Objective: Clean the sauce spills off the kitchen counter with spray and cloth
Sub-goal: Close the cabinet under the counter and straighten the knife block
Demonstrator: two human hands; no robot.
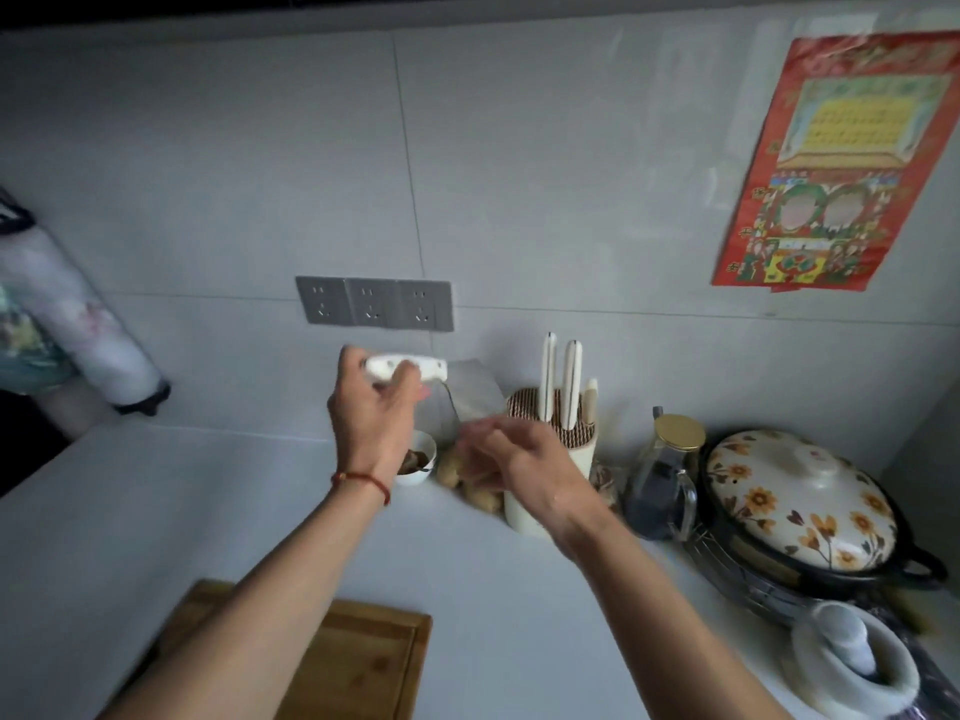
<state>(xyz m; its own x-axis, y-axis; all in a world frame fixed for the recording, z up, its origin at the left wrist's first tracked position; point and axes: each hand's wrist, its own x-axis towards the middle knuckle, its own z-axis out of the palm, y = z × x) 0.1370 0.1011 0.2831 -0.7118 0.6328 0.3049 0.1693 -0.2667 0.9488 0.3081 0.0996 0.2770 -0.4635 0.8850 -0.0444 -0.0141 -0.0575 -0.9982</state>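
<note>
A white plastic knife handle [405, 367] with dark rivet dots lies level in the air at about twelve o'clock above the pale grey stone kitchen counter [156, 511]. Its broad grey blade [470, 389] hangs toward four o'clock. The counter spreads from nine o'clock to five o'clock; no stains are discernible.

The surface [156, 511] lay open on the left and centre, bounded near by a board [363, 662]. Along the wall a bowl [418, 459], ginger [452, 472] and knife block [558, 459] crowded the back. To the right a jug [662, 485], pot [795, 504] and mortar [852, 662] blocked passage.
</note>
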